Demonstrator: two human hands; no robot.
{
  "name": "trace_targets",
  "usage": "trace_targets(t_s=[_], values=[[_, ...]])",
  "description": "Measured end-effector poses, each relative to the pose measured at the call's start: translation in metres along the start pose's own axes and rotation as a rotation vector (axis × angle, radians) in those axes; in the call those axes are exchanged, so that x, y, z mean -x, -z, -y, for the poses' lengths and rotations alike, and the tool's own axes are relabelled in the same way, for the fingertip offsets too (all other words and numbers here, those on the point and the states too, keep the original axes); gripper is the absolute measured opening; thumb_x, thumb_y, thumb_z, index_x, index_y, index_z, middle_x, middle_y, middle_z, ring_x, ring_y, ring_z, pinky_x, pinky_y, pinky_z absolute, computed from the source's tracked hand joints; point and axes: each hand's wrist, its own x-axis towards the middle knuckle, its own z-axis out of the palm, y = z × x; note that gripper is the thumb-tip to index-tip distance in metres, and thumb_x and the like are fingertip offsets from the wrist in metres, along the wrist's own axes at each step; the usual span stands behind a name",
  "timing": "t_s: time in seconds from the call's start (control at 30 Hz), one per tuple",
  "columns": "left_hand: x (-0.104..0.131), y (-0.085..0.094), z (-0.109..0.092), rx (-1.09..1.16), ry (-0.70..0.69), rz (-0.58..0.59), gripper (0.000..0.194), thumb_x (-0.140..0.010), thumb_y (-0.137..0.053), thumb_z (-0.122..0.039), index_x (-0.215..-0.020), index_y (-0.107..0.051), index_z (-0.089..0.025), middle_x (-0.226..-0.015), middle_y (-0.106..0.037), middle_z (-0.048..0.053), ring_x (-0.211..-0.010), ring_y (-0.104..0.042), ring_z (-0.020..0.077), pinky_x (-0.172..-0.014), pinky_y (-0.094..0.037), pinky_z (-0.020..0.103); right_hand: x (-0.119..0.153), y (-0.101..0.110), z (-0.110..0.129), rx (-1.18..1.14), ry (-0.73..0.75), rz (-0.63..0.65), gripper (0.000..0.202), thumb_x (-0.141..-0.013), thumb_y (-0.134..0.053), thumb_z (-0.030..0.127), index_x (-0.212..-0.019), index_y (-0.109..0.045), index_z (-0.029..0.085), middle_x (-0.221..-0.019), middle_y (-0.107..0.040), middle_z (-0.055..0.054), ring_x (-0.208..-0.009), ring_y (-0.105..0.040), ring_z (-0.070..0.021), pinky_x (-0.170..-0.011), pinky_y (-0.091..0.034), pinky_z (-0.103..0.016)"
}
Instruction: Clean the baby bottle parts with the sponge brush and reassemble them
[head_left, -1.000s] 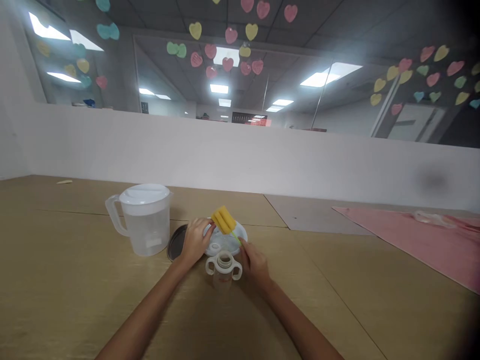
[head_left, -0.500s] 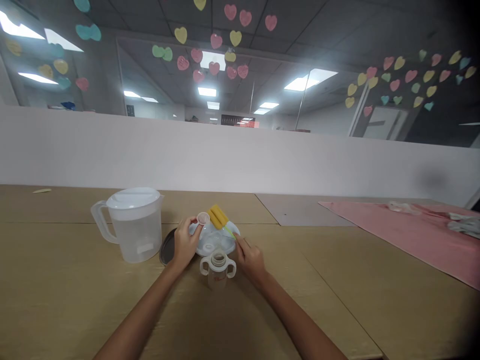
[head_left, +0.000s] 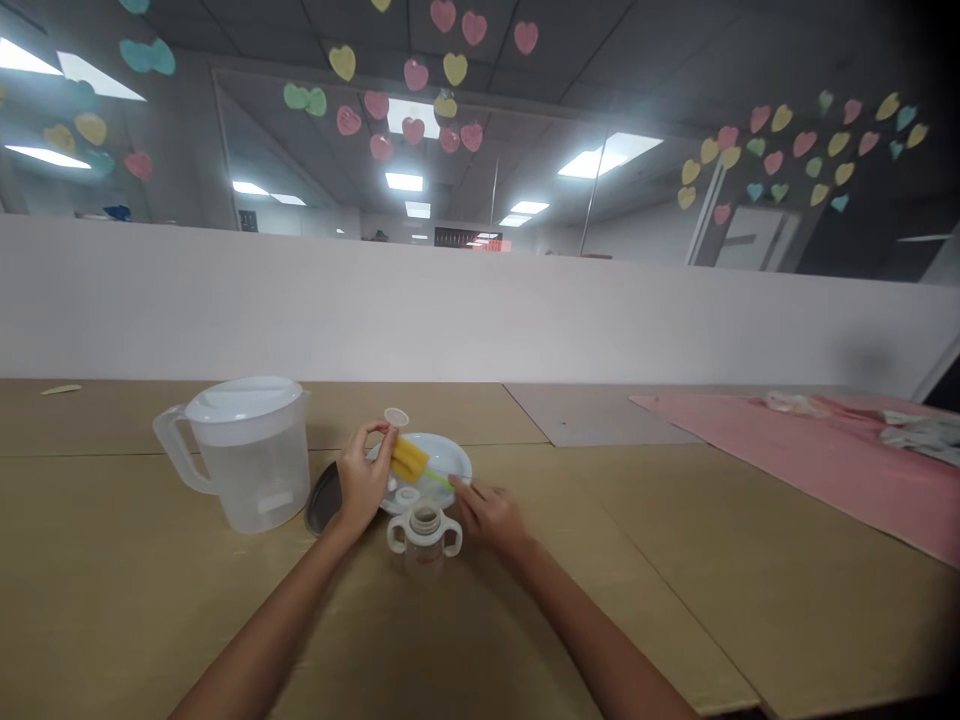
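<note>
Between its fingertips my left hand [head_left: 365, 474] pinches a small round translucent cap [head_left: 397, 417], held up over the left side of a white bowl [head_left: 459, 465]. My right hand [head_left: 489, 512] grips the thin green handle [head_left: 437, 479] of a brush with a yellow sponge head [head_left: 409, 459]. That sponge head is over the bowl, close to my left fingers and just below the cap. A small white ring-like part [head_left: 407, 495] shows at the bowl's near side. In front of the bowl stands a clear bottle [head_left: 425, 541] with two white handles and an uncovered mouth.
A translucent lidded pitcher [head_left: 255, 465] stands at the left, handle pointing left. A dark round lid [head_left: 324, 500] lies between it and my left hand. Pink cloth [head_left: 810, 455] covers the table's right side, and a grey sheet [head_left: 600, 417] lies behind.
The yellow sponge head has swung left and down, from upright beside the cap to below it, near my left fingers. The whole view has shifted slightly.
</note>
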Motion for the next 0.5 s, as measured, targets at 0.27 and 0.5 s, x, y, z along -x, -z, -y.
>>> trace_targets(t_s=[0.27, 0.5], values=[[0.014, 0.033, 0.058, 0.029, 0.188, 0.112, 0.039, -0.086, -0.045, -0.049, -0.103, -0.055, -0.015, -0.083, -0.064, 0.005, -0.063, -0.062, 0.0126, -0.058, -0.050, 0.024, -0.002, -0.003, 0.002, -0.125, -0.293, -0.024, 0.038, -0.095, -0.032, 0.029, -0.119, -0.060, 0.019, -0.099, -0.069, -0.010, -0.085, -0.064, -0.0168, -0.076, -0.048, -0.025], [0.015, 0.047, 0.099, -0.368, 0.162, 0.231, 0.029, -0.084, -0.048, -0.040, -0.091, -0.063, -0.017, -0.084, -0.066, 0.005, -0.066, -0.060, 0.0151, -0.064, -0.047, 0.027, -0.002, -0.005, 0.001, -0.133, -0.279, 0.001, 0.037, -0.094, -0.033, 0.029, -0.116, -0.060, 0.019, -0.103, -0.068, -0.009, -0.088, -0.065, -0.0178, -0.079, -0.049, -0.027]])
